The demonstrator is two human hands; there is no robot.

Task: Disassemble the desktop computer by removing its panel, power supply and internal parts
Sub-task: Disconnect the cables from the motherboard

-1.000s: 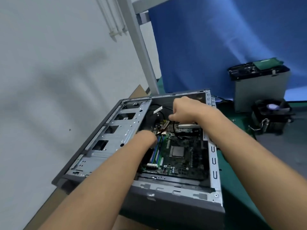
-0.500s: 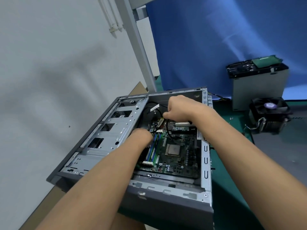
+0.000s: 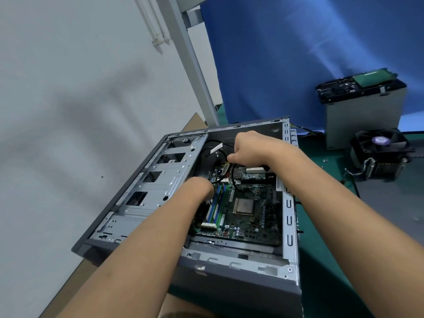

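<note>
both hands sit where they were inside the open case (image 3: 229,278) on the mat (image 3: 321,260). right hand (image 3: 250,148) fisted round a black cable (image 3: 233,180); left hand (image 3: 199,185) grip hidden. bare board (image 3: 252,216) lies open between the forearms.

The computer case (image 3: 229,281) is matt grey painted metal outside, its drive cage (image 3: 160,180) bare, dull sheet metal. The backdrop (image 3: 298,53) is creased blue cloth; the desk's mat (image 3: 321,260) looks smooth, matt green.
</note>
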